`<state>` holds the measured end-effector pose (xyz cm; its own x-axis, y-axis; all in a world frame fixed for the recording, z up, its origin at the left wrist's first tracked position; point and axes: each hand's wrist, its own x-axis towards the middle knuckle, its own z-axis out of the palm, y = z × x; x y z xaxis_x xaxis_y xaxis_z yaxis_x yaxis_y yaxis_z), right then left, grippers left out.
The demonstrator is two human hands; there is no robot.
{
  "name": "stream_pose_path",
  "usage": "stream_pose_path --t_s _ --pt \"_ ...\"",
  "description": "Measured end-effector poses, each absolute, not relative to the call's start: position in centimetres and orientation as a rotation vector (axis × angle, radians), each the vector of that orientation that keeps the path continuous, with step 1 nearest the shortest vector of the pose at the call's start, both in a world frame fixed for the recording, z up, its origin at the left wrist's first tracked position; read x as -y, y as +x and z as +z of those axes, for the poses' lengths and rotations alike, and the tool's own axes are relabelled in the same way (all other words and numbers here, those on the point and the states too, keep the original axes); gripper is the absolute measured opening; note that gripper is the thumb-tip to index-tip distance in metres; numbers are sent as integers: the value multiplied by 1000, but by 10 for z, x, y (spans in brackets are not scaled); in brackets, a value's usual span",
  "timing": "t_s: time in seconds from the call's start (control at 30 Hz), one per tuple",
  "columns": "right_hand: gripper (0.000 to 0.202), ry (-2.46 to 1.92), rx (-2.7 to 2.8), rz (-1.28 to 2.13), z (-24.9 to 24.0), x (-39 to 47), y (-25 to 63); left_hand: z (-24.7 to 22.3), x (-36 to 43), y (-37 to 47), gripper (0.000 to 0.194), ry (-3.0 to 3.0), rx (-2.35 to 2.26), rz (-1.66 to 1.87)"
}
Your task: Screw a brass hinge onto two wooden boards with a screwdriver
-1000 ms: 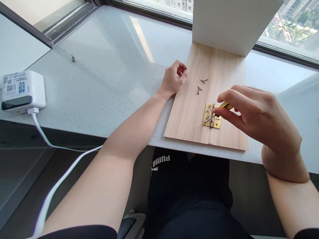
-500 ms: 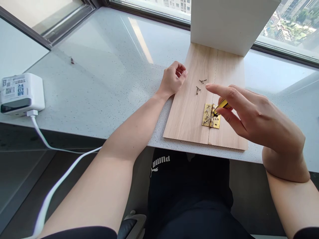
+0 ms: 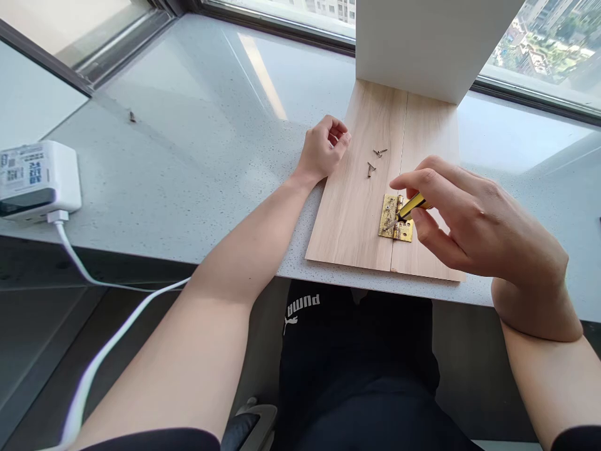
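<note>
My right hand [image 3: 479, 219] holds a screwdriver [image 3: 411, 207] with a yellow-and-black handle between thumb and fingers. The shaft slants down to the left, its tip at the lower left part of a brass hinge [image 3: 389, 210]. The hinge lies open across the seam between two pale wooden boards [image 3: 347, 232], one leaf on each. Loosely curled, my left hand [image 3: 323, 147] rests at the left board's edge, with nothing seen in it. Several small screws [image 3: 370, 169] lie on the left board beyond the hinge.
A tall white panel [image 3: 427, 44] stands at the boards' far end, by the window. On the speckled white countertop [image 3: 197, 163], a white charger [image 3: 42, 178] sits at far left, its white cable [image 3: 107, 344] running past my left arm. A small dark bit [image 3: 132, 117] lies at upper left.
The fingers of my right hand have shifted on the screwdriver handle, the index finger drawing in and bending more. The tip stays at the hinge. My left hand keeps its place.
</note>
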<state>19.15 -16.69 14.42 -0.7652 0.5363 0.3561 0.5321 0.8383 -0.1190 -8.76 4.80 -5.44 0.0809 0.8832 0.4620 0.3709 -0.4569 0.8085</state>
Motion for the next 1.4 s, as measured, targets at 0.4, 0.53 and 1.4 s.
stream_pose_path --t_s 0.4,0.53,1.4 --pt "16 -909 2628 -37 142 163 197 -54 -48 -87 38 1887 -1254 1373" --pt "21 -857 2610 -37 142 164 195 -54 -48 -87 33 1893 -1272 1344" --pt "10 -994 2610 70 140 169 199 -65 -58 -88 81 1915 -1247 1295"
